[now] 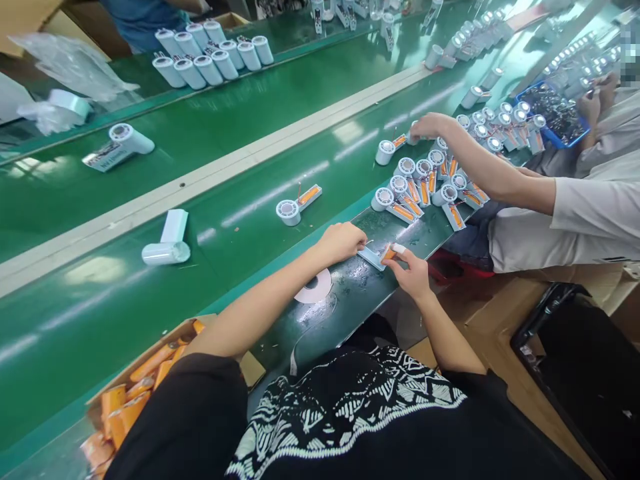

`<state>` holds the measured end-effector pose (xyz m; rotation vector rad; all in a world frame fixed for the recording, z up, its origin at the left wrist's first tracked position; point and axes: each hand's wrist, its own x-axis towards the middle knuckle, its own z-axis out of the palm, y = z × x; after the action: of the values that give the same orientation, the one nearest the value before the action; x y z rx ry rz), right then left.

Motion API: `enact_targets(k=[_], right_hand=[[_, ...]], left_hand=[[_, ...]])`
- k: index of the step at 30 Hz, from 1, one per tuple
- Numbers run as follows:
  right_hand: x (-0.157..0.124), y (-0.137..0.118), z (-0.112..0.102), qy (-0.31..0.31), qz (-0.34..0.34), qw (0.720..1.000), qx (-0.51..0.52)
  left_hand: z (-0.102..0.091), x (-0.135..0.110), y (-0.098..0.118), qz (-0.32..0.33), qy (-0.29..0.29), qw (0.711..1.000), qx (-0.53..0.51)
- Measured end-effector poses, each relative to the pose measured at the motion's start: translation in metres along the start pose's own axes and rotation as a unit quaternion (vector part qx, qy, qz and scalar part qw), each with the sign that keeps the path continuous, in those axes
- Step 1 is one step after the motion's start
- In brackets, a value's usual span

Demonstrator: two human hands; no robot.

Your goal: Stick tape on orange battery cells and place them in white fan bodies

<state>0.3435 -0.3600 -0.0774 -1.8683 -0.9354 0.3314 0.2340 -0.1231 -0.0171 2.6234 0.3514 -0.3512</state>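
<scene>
My left hand [343, 241] is closed on one end of a pale blue plastic housing [373, 259] at the table's near edge. Its other end is hidden under the hand. Between thumb and fingers of my right hand [411, 272] is a small orange battery pack [388, 254], tilted over the housing's free end. A white wrap covers one fingertip of that hand. Whether pack and housing touch is hard to tell. Beside my left forearm lies a roll of white tape [315, 288]. A unit with a round head and an orange pack [295, 208] rests on the green belt beyond.
An open carton [143, 363] of orange packs stands by my left elbow. Several assembled units [405, 193] crowd the right side, where a co-worker's hand [427, 127] reaches across. Another pale unit [173, 237] lies on the belt. A blue tray [570, 137] holds small dark parts.
</scene>
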Motion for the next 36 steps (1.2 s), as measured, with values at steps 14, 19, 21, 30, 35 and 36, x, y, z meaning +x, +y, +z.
enact_targets(k=[14,19,21,30,35,36], right_hand=[[0.023,-0.069,0.007,-0.280,-0.036,0.879,-0.384],[0.040,-0.090,0.016,-0.327,-0.054,0.840,-0.431],[0.044,-0.090,0.018,-0.336,-0.053,0.832,-0.439],[0.057,-0.087,0.019,-0.372,-0.049,0.804,-0.461],[0.051,-0.072,0.002,-0.374,-0.040,0.821,-0.429],[0.048,-0.068,-0.001,-0.364,-0.035,0.833,-0.416]], left_hand=[[-0.014,0.000,0.021,-0.029,-0.031,0.999,0.033],[-0.012,-0.001,0.022,-0.047,-0.011,0.999,0.019],[-0.009,-0.004,0.022,-0.035,0.005,0.999,0.022],[0.000,-0.008,0.023,0.014,0.031,0.999,0.013],[0.014,-0.003,0.029,0.074,0.040,0.996,-0.002],[0.017,-0.002,0.030,0.083,0.042,0.996,-0.005]])
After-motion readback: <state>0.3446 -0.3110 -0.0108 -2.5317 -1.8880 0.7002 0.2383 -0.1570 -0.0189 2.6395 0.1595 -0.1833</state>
